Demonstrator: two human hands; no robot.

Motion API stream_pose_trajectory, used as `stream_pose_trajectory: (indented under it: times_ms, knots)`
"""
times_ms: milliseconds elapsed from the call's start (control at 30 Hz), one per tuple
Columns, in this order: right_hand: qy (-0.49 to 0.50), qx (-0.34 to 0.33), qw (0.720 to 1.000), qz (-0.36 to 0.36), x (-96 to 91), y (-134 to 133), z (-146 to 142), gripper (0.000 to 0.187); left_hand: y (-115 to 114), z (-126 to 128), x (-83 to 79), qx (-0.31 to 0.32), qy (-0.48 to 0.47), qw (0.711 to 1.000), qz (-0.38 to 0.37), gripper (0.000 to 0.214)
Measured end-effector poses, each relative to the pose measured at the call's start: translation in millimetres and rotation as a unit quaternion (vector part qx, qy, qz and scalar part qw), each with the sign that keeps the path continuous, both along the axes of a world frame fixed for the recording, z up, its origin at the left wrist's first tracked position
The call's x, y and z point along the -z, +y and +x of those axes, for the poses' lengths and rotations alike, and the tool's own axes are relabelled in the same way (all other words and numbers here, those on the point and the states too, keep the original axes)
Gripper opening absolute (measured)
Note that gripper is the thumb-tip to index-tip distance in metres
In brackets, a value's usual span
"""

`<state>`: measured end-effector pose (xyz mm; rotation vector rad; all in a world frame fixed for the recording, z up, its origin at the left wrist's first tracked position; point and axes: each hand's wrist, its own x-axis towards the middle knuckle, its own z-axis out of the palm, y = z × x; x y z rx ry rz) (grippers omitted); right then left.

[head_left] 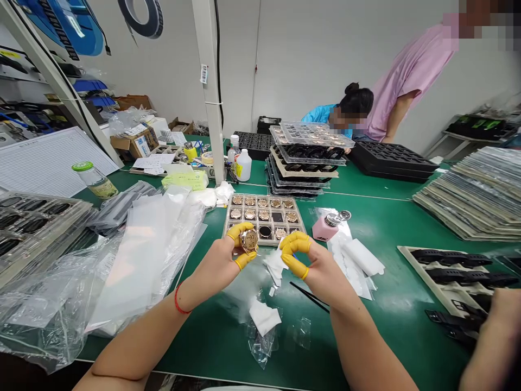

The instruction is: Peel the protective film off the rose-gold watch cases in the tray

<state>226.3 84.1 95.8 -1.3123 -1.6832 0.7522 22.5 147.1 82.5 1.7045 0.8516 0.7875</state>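
Note:
Yellow finger cots cover the thumb and fingertips of both hands. My left hand (222,260) pinches a gold watch case (248,240) by its edge, its round back turned toward me. To the right, my right hand (313,263) curls thumb and index finger together in a ring. A crumpled white wipe (275,266) reaches up to those fingertips; I cannot tell whether they grip it. Behind both hands, a clear tray (302,224) holds rows of gold watch cases, with a dark compartment among them. Black tweezers (309,296) lie below my right hand.
A pink pump bottle (324,229) stands right of the tray. Plastic sheets and bags (138,260) cover the left side. Stacked trays (307,157) rise behind. At right, another person's arm (494,336) is beside a tray of black watch straps (443,282). Two people are beyond the table.

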Motion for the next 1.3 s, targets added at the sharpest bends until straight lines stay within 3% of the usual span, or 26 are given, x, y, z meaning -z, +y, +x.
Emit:
stream_pose_trajectory:
  times_ms: [100,233,633,1067,1300]
  knots:
    - [0.164,0.02,0.985,-0.055,3.6,0,-6,0.012,-3,2,-0.2,0.052,-0.051,0.996,-0.048,0.05]
    - [0.293,-0.038,0.945,-0.143,6.9,-1,-21,0.017,-12,5,-0.2,0.098,-0.083,0.989,-0.068,0.048]
    - [0.295,-0.031,0.945,-0.135,10.0,-2,-26,0.022,-17,6,0.9,0.11,-0.02,0.993,0.031,0.04]
    - [0.284,-0.023,0.951,-0.119,11.8,-3,-27,0.016,-17,6,2.1,0.118,-0.032,0.992,0.022,0.044]
    - [0.308,-0.034,0.941,-0.138,11.4,-2,-25,0.015,-18,6,2.5,0.123,-0.023,0.992,0.003,0.044]
